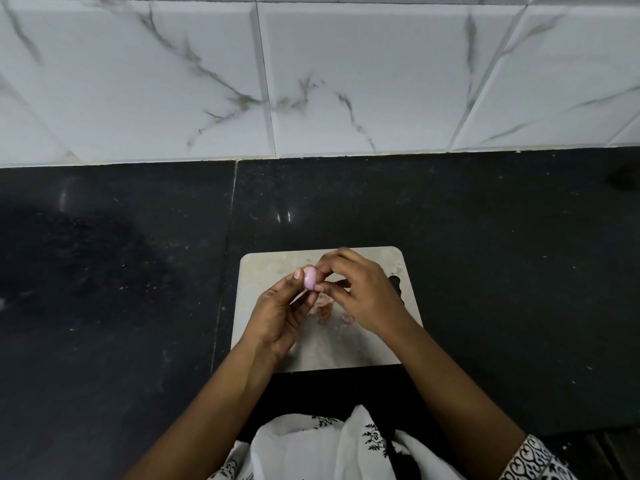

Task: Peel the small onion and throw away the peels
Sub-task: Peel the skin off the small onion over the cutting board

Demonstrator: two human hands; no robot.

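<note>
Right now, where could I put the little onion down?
The black counter is bare left of the cutting board, right of it, and between it and the tiled wall. The board's middle is crowded with the left hand, right hand, onion and peels.

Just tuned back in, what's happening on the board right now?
A person holds the small onion in the left hand above the cutting board, while the right hand pinches at its side with curled fingers. The onion looks pale pink and mostly bare. A few peels lie on the board beneath the hands, not yet thrown away. The board sits on a dark counter.
</note>
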